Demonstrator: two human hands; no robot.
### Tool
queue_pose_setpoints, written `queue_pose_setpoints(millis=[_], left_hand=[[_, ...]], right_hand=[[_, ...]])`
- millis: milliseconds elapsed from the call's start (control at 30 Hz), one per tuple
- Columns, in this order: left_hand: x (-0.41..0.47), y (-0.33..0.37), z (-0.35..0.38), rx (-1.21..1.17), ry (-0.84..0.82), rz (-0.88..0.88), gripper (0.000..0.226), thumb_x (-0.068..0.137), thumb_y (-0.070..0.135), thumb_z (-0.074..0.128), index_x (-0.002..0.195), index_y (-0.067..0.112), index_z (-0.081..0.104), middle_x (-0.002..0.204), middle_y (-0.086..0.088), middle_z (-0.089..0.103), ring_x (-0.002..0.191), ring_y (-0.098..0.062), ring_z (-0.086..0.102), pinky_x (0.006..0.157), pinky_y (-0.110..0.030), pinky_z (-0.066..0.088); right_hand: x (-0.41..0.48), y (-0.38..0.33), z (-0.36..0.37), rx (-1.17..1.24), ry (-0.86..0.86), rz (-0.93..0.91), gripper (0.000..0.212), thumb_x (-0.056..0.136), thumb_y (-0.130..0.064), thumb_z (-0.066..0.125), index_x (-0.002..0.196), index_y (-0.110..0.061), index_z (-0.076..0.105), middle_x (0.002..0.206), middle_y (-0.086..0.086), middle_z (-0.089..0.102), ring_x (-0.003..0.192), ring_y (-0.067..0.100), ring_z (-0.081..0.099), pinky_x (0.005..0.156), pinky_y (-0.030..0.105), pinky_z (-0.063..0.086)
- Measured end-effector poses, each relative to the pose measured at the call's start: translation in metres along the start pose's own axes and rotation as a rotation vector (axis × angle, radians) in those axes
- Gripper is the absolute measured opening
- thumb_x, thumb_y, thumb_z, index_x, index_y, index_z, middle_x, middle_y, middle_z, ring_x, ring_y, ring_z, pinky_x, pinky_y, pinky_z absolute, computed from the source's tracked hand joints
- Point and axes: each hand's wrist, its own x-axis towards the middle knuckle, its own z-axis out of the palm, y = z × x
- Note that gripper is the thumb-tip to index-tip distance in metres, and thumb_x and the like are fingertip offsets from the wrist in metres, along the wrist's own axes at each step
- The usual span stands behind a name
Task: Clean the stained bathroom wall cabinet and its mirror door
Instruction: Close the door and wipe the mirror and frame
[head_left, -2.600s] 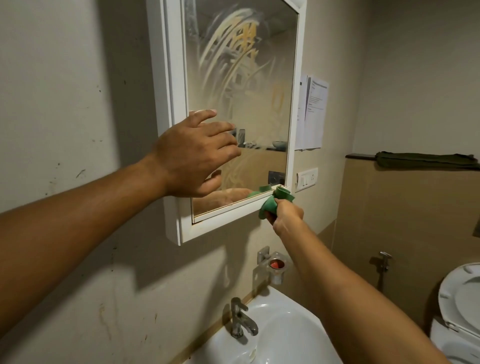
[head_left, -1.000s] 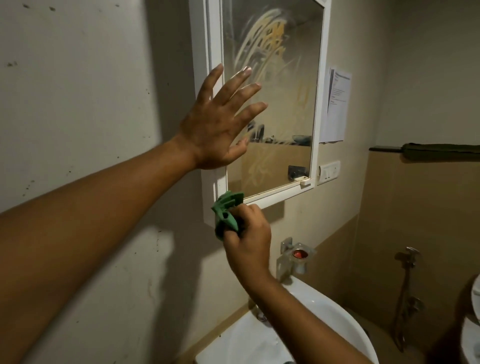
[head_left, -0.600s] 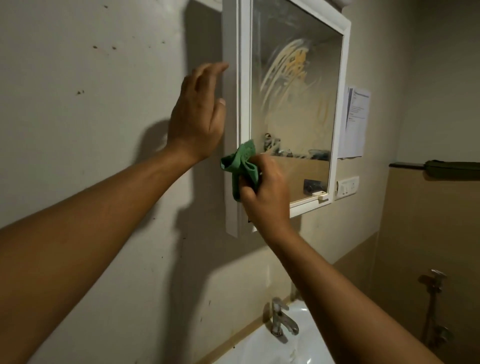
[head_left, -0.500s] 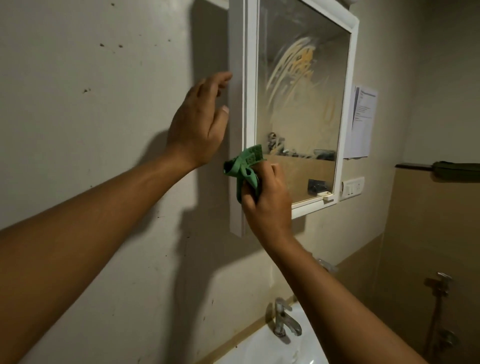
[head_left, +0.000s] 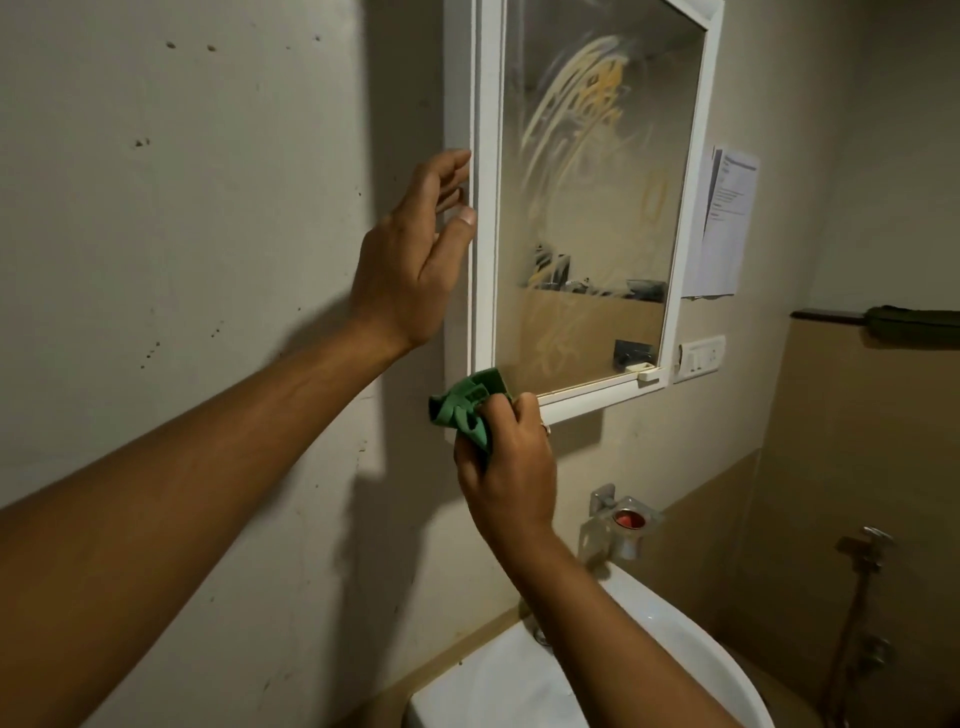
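Observation:
The white wall cabinet (head_left: 460, 93) hangs on the wall, its mirror door (head_left: 592, 208) smeared with yellowish streaks. My left hand (head_left: 410, 254) rests against the cabinet's left side, fingers relaxed and touching the frame's edge. My right hand (head_left: 506, 462) grips a crumpled green cloth (head_left: 465, 405) and holds it against the cabinet's bottom left corner. The door looks closed.
A white sink (head_left: 597, 670) sits below, its tap hidden behind my right forearm. A metal holder with a red item (head_left: 626, 522) is fixed to the wall. A paper notice (head_left: 724, 223), a switch plate (head_left: 698, 358) and a hose spray (head_left: 867, 551) lie to the right.
My right hand has slid the cloth down the left frame to the bottom left corner. My left hand stays on the cabinet's left side. The camera has shifted slightly.

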Motion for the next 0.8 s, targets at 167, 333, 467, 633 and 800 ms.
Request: queue_pose_setpoints(millis=[167, 333, 467, 633, 800], left_hand=[[-0.011, 0.007, 0.009, 0.019, -0.018, -0.06, 0.053, 0.104, 0.036, 0.043, 0.154, 0.018, 0.038, 0.155, 0.004, 0.05, 0.143, -0.011, 0.046, 0.116, -0.038, 0.043], [-0.012, 0.012, 0.007, 0.071, -0.08, -0.097, 0.056, 0.104, 0.04, 0.042, 0.157, 0.023, 0.034, 0.159, 0.005, 0.044, 0.146, -0.011, 0.04, 0.119, -0.041, 0.039], [-0.015, 0.014, 0.006, 0.065, -0.098, -0.114, 0.054, 0.106, 0.039, 0.042, 0.157, 0.024, 0.033, 0.161, 0.005, 0.041, 0.147, -0.009, 0.037, 0.12, -0.038, 0.037], [-0.025, 0.017, 0.008, 0.03, -0.164, -0.148, 0.057, 0.104, 0.037, 0.041, 0.159, 0.025, 0.028, 0.165, 0.006, 0.033, 0.151, -0.01, 0.031, 0.122, -0.033, 0.03], [-0.026, 0.025, 0.008, -0.003, -0.198, -0.204, 0.062, 0.102, 0.035, 0.04, 0.161, 0.027, 0.023, 0.168, 0.007, 0.026, 0.153, -0.01, 0.025, 0.125, -0.037, 0.024]], right_hand=[[-0.01, 0.02, -0.005, -0.088, -0.074, -0.23, 0.021, 0.089, -0.02, 0.071, 0.104, -0.014, 0.06, 0.106, 0.007, 0.057, 0.09, 0.021, 0.057, 0.064, 0.029, 0.057], [0.004, 0.044, -0.02, -0.215, -0.18, -0.525, 0.015, 0.096, -0.021, 0.066, 0.105, -0.009, 0.065, 0.109, 0.014, 0.061, 0.088, 0.026, 0.061, 0.062, 0.04, 0.06], [0.025, 0.056, -0.033, -0.293, -0.259, -0.793, 0.016, 0.095, -0.021, 0.065, 0.108, -0.011, 0.063, 0.106, 0.015, 0.062, 0.085, 0.027, 0.063, 0.059, 0.036, 0.058], [0.044, 0.107, -0.058, -0.387, -0.32, -0.64, 0.028, 0.087, -0.011, 0.074, 0.113, -0.015, 0.063, 0.116, 0.011, 0.06, 0.088, 0.03, 0.063, 0.057, 0.041, 0.059], [0.055, 0.154, -0.086, -0.187, -0.295, 0.269, 0.033, 0.085, -0.002, 0.07, 0.111, -0.022, 0.063, 0.106, 0.003, 0.063, 0.093, 0.024, 0.063, 0.078, 0.043, 0.061]])
